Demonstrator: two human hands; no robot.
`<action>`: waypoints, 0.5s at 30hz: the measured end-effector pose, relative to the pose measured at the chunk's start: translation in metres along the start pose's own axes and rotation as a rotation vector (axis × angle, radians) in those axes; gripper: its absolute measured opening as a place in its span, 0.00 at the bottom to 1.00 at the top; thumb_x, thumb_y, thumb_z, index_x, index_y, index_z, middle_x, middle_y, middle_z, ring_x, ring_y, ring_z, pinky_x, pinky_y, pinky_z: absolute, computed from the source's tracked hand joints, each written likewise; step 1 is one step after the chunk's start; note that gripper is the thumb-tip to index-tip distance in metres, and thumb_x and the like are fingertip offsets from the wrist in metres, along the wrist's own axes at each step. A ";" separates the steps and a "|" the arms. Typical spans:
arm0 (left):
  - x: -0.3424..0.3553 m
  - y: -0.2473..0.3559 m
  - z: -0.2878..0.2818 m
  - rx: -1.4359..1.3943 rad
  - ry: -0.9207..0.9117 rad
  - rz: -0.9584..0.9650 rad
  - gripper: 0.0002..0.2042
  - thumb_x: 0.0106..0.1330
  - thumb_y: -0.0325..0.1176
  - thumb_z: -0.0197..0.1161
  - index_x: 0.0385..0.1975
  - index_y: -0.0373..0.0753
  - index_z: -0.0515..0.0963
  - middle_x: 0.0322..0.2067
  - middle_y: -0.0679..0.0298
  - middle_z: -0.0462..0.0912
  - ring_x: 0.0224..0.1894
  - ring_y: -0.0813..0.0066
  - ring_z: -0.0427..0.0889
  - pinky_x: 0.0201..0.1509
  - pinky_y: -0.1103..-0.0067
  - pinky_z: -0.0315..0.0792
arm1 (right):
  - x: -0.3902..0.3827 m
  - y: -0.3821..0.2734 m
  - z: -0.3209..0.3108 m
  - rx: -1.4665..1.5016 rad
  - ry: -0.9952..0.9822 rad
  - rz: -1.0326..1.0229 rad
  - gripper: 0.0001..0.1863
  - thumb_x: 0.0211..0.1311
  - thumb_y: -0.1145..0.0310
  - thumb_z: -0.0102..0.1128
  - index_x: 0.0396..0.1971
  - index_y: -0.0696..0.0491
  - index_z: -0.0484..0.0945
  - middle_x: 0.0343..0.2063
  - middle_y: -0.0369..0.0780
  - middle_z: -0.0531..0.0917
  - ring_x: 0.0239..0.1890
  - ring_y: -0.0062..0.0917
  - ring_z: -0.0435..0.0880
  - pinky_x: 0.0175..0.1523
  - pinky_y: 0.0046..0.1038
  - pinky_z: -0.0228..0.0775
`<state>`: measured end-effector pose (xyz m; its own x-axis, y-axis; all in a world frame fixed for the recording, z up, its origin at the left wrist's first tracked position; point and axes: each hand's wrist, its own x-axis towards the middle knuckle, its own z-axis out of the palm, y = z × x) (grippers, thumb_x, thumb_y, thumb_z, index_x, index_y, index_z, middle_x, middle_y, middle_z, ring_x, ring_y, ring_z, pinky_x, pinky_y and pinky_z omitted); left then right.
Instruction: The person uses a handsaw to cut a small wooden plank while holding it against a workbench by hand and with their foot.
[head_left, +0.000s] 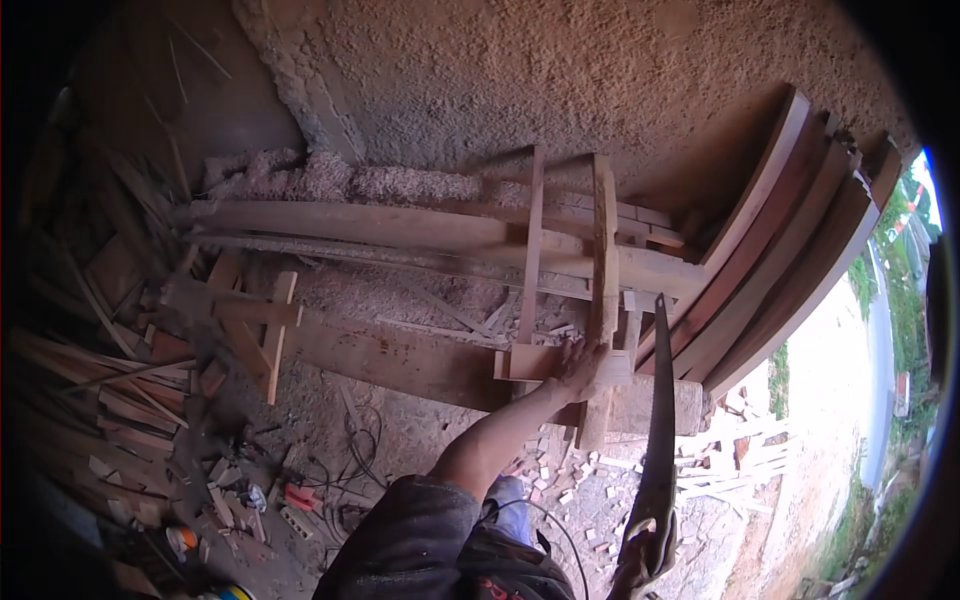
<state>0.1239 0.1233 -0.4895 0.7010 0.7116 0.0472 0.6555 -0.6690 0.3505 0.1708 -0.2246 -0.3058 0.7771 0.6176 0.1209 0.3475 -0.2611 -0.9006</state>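
My left hand (575,373) reaches forward and is closed on a short wooden board (535,362) where it meets a long rough batten (604,260). The batten lies crosswise over a workbench of thick timbers (400,365), its far end toward the wall. In my right hand (632,572), low in the view and partly in shadow, is the handle of a handsaw (657,440). The saw's long blade points away from me, right of the batten, and its tip appears near the wood's end. A thinner strip (532,240) lies crosswise left of the batten.
Several long planks (800,230) lean against the rough wall (520,80) at the right. Offcuts (560,475) litter the ground, with a black cable (365,440) and a red object (300,496). Scrap wood (120,390) is piled at left, near a small wooden frame (275,335).
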 end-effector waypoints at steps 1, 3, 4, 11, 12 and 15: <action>0.005 0.013 -0.012 -0.133 -0.133 -0.003 0.43 0.52 0.44 0.67 0.68 0.39 0.55 0.66 0.54 0.59 0.69 0.50 0.55 0.70 0.51 0.47 | -0.002 0.018 -0.005 -0.097 0.060 -0.038 0.37 0.55 0.50 0.59 0.57 0.63 0.73 0.38 0.43 0.81 0.29 0.22 0.74 0.35 0.25 0.67; 0.005 0.018 -0.029 -0.252 -0.146 -0.002 0.39 0.58 0.46 0.62 0.68 0.39 0.55 0.65 0.52 0.60 0.68 0.50 0.57 0.69 0.52 0.48 | 0.001 0.010 0.000 -0.093 0.069 -0.048 0.32 0.55 0.58 0.62 0.56 0.65 0.73 0.37 0.43 0.82 0.30 0.23 0.77 0.35 0.25 0.70; -0.001 0.014 -0.033 -0.250 -0.015 -0.004 0.35 0.60 0.47 0.61 0.65 0.40 0.60 0.61 0.52 0.66 0.64 0.53 0.62 0.65 0.55 0.54 | 0.001 0.005 0.002 -0.079 0.049 -0.059 0.31 0.55 0.62 0.63 0.56 0.65 0.74 0.36 0.42 0.82 0.31 0.23 0.79 0.35 0.25 0.71; 0.015 0.020 -0.040 -0.211 0.122 -0.135 0.13 0.68 0.41 0.51 0.43 0.42 0.76 0.40 0.54 0.83 0.45 0.56 0.80 0.52 0.60 0.66 | -0.005 0.004 0.011 -0.094 0.004 -0.052 0.31 0.56 0.60 0.64 0.58 0.61 0.73 0.34 0.41 0.80 0.26 0.22 0.77 0.32 0.24 0.68; 0.018 0.024 -0.036 -0.174 0.114 -0.162 0.12 0.68 0.42 0.51 0.42 0.43 0.76 0.39 0.54 0.83 0.45 0.56 0.80 0.51 0.60 0.67 | -0.007 0.008 0.011 -0.086 0.007 -0.059 0.32 0.55 0.60 0.66 0.58 0.61 0.73 0.31 0.39 0.80 0.25 0.21 0.77 0.31 0.23 0.68; 0.022 0.024 -0.025 -0.152 0.202 -0.172 0.12 0.68 0.42 0.51 0.37 0.43 0.78 0.36 0.55 0.83 0.41 0.56 0.82 0.48 0.60 0.69 | -0.008 0.019 0.013 -0.023 0.010 -0.102 0.34 0.53 0.59 0.71 0.58 0.63 0.73 0.22 0.34 0.80 0.23 0.16 0.76 0.28 0.20 0.67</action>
<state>0.1481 0.1275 -0.4567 0.5033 0.8502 0.1545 0.6994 -0.5059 0.5049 0.1642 -0.2250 -0.3289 0.7421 0.6345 0.2161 0.4375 -0.2143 -0.8733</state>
